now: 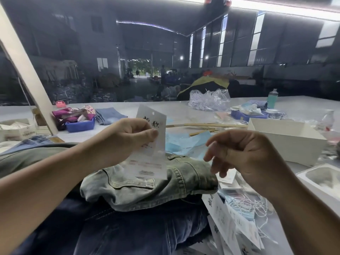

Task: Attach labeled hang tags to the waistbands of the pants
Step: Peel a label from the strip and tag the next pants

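My left hand point(132, 135) pinches a white hang tag point(150, 153) between thumb and fingers and holds it upright above the pants. The tag has a punched hole near its top and printed text. Light washed-denim pants point(147, 188) lie folded under it, on top of dark blue jeans point(119, 232). My right hand point(244, 153) hovers to the right of the tag with its fingers loosely curled and blurred; nothing shows in its grasp. A pile of more white tags point(230, 223) and white strings point(257, 205) lies at the lower right.
A white cardboard box point(287, 137) stands at the right, a smaller white box point(323, 179) nearer. A blue bin point(81, 125) and folded jeans sit at the back left, crumpled plastic bags point(209, 101) and a green bottle point(272, 98) at the back. Blue paper scraps point(185, 142) lie mid-table.
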Tool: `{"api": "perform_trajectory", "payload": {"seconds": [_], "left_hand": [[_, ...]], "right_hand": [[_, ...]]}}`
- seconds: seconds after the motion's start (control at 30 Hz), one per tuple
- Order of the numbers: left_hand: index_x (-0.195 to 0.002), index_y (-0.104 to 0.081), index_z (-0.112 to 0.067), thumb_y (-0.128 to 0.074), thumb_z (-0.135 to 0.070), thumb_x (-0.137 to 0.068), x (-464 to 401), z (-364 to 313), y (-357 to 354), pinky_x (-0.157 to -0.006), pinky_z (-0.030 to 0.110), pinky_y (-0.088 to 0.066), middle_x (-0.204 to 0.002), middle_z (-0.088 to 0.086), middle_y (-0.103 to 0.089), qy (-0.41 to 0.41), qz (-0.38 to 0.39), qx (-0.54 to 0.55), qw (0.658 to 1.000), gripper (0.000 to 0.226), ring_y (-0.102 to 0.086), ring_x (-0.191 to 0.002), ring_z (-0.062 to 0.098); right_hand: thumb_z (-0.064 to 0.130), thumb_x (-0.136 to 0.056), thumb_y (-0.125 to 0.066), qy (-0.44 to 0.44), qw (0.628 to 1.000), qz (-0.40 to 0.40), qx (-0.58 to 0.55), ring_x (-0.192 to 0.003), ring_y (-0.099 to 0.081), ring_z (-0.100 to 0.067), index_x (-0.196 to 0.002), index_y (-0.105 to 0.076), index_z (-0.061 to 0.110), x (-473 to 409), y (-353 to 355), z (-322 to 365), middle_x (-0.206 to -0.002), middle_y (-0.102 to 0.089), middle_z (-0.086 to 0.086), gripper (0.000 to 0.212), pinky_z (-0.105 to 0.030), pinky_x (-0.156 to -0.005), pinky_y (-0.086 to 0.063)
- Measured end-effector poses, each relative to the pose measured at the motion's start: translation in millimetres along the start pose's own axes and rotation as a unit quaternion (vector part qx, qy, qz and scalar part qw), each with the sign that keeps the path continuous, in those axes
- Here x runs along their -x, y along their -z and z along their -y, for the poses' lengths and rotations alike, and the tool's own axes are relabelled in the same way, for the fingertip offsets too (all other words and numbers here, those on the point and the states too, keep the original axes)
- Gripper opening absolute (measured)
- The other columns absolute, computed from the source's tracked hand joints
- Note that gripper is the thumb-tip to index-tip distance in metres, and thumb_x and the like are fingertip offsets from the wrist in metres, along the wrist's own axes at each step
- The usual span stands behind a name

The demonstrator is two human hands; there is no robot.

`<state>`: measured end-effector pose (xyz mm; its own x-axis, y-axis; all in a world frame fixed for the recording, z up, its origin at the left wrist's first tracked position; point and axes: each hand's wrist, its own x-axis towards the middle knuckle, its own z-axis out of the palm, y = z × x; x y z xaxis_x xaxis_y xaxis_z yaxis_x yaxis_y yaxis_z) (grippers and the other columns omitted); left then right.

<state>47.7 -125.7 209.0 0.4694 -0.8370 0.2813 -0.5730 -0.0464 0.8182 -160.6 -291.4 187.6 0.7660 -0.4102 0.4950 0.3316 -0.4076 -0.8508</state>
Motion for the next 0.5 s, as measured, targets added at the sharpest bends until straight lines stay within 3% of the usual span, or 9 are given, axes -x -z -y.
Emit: {"api": "perform_trajectory", "payload": {"seconds": [0.07, 0.13, 0.23, 0.3, 0.37, 0.43, 0.5], "left_hand": [[-0.081, -0.067, -0.031, -0.067, -0.033, -0.081, 7.2, -9.3, -8.1, -0.057, 0.037, -0.049, -0.073, -0.006, -0.067, -0.034, -0.013, 0.041, 0.998, 0.002, -0.056, -0.067, 0.030], [-0.090, -0.065, -0.045, -0.065, -0.015, -0.090, 16.4, -16.5, -20.2, -0.078, 0.052, -0.058, -0.091, -0.008, -0.073, -0.042, -0.019, 0.067, 0.997, 0.030, -0.066, -0.092, 0.037], [-0.103, -0.061, -0.057, -0.065, -0.016, -0.089, 33.9, -19.1, -40.9, -0.082, 0.056, -0.056, -0.101, -0.011, -0.071, -0.041, 0.014, 0.094, 0.995, 0.044, -0.065, -0.100, 0.034], [-0.103, -0.064, -0.050, -0.064, -0.021, -0.090, 49.1, -19.5, -55.5, -0.084, 0.053, -0.057, -0.105, -0.013, -0.071, -0.037, 0.058, 0.119, 0.990, 0.032, -0.067, -0.097, 0.029], [-0.095, -0.068, -0.038, -0.063, -0.021, -0.089, 63.0, -19.4, -70.3, -0.082, 0.038, -0.059, -0.105, -0.010, -0.071, -0.043, 0.101, 0.150, 0.983, 0.019, -0.069, -0.096, 0.019], [-0.086, -0.067, -0.029, -0.062, -0.018, -0.084, 73.5, -17.9, -83.0, -0.077, 0.028, -0.054, -0.099, -0.007, -0.071, -0.060, 0.129, 0.169, 0.975, 0.013, -0.068, -0.093, 0.015], [-0.081, -0.065, -0.023, -0.062, -0.015, -0.083, 80.2, -15.9, -94.2, -0.072, 0.023, -0.048, -0.087, -0.005, -0.067, -0.072, 0.152, 0.177, 0.970, 0.008, -0.063, -0.083, 0.015]], "right_hand": [[0.033, -0.072, -0.066, 0.022, 0.997, -0.056, 0.049, -0.057, -0.063, -0.015, -0.080, -0.077, 0.020, 5.5, -1.7, 9.5, -0.074, -0.072, -0.004, 0.019, -0.024, -0.050, -0.051], [0.043, -0.073, -0.063, 0.036, 0.989, -0.110, 0.095, -0.072, -0.063, -0.008, -0.078, -0.077, 0.022, 10.5, -1.7, 15.4, -0.084, -0.070, 0.005, 0.026, -0.021, -0.066, -0.052], [0.027, -0.091, -0.058, 0.032, 0.985, -0.149, 0.086, -0.092, -0.066, -0.010, -0.078, -0.075, 0.019, 19.6, -2.4, 21.6, -0.095, -0.070, 0.004, 0.024, -0.023, -0.084, -0.049], [0.013, -0.098, -0.049, 0.006, 0.993, -0.114, 0.009, -0.072, -0.068, -0.023, -0.079, -0.072, 0.011, 30.1, -5.7, 24.9, -0.081, -0.072, -0.007, 0.030, -0.029, -0.068, -0.052], [0.011, -0.100, -0.046, -0.040, 0.995, -0.086, -0.026, -0.043, -0.049, -0.018, -0.077, -0.068, 0.008, 41.0, -10.9, 24.1, -0.057, -0.061, -0.008, 0.032, -0.025, -0.042, -0.039], [0.013, -0.100, -0.047, -0.099, 0.991, -0.094, -0.006, -0.035, -0.031, -0.010, -0.072, -0.069, 0.014, 48.7, -14.6, 14.5, -0.046, -0.047, 0.001, 0.036, -0.018, -0.037, -0.024], [0.020, -0.100, -0.050, -0.153, 0.983, -0.101, -0.009, -0.034, -0.024, -0.009, -0.068, -0.071, 0.017, 54.6, -19.0, 2.7, -0.044, -0.040, 0.004, 0.038, -0.017, -0.038, -0.019]]}}
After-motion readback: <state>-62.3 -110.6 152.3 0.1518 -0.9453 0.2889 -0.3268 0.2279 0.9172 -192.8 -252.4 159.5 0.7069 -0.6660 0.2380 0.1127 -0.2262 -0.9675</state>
